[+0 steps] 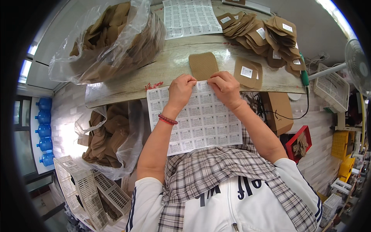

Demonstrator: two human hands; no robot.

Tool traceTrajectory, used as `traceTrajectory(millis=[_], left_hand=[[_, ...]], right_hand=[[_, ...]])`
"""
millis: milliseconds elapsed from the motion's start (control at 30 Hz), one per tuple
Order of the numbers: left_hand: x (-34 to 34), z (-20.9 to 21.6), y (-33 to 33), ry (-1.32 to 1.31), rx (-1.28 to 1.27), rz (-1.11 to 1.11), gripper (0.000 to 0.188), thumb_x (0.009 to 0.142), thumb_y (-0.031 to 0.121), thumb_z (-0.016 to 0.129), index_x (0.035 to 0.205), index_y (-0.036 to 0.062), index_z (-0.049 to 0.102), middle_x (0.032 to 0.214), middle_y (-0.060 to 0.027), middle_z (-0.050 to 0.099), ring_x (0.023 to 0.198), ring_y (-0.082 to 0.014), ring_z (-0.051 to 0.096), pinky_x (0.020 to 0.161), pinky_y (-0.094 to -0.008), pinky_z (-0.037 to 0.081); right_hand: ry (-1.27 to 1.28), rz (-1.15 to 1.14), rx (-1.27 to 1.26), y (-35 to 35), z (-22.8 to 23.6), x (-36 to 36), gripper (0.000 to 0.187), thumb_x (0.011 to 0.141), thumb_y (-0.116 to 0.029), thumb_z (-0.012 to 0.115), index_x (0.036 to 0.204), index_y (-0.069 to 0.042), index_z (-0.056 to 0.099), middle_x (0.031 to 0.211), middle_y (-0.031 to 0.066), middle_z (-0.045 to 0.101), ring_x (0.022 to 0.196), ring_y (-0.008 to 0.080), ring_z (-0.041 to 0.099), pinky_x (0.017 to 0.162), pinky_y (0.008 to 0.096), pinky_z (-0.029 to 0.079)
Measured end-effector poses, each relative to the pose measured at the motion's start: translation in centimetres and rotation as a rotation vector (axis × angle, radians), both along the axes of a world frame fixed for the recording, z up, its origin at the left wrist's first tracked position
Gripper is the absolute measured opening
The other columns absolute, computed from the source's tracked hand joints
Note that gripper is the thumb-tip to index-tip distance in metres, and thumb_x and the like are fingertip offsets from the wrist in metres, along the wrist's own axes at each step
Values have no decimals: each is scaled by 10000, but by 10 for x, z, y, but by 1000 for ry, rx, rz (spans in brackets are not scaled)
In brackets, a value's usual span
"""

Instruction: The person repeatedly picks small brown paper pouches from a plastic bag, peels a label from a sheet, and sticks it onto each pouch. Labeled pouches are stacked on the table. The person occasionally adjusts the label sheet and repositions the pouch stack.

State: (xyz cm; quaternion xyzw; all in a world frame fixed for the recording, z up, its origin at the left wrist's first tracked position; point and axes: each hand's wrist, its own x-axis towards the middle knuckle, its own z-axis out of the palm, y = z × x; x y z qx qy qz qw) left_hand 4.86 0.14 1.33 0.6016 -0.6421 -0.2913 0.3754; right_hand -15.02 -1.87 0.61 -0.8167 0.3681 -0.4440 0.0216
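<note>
Both my hands pinch the top edge of a white sheet of printed labels (205,123), which hangs over the table's front edge onto my lap. My left hand (181,89) grips it left of the middle, and my right hand (226,88) grips it a little further right. Just beyond my fingers a brown textured pad (203,65) with rounded corners lies flat, bearing no label on the side that shows. To the right of my right hand lie a couple of overlapping brown pads, the upper labelled pad (246,81) carrying a white sticker.
A heap of labelled brown pads (266,36) lies at the back right, beside another label sheet (191,19). A clear plastic bag (135,50) of brown pads fills the table's left; a second bag (110,135) stands below. A green-handled tool (304,77) with a cord hangs at the right edge.
</note>
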Motion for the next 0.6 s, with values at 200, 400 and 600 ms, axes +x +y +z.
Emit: traceTrajectory(millis=[200,400,600], left_hand=[[-5,3,-1,-69,33,29,148,874,144,642,900,11,702,839,-114,682,746,-217,644,686,-333,491],[-16,12,-1,-51,50,61,130,840,144,630,809,39,699,817,-127,673,783,-316,640,740,-428,480],[-19,11,3,-306,-90,22,86,850,99,603,816,32,646,939,-117,678,883,-300,629,829,-415,460]], right_hand=[[-94,60,79,4,-5,4,140,744,31,689,834,-37,605,964,89,626,876,276,612,719,349,512],[-33,215,3,20,5,-8,176,743,71,671,855,-36,588,998,100,594,897,302,588,742,359,507],[-501,113,394,24,25,-12,56,901,8,623,926,-24,585,962,57,604,850,186,581,751,280,489]])
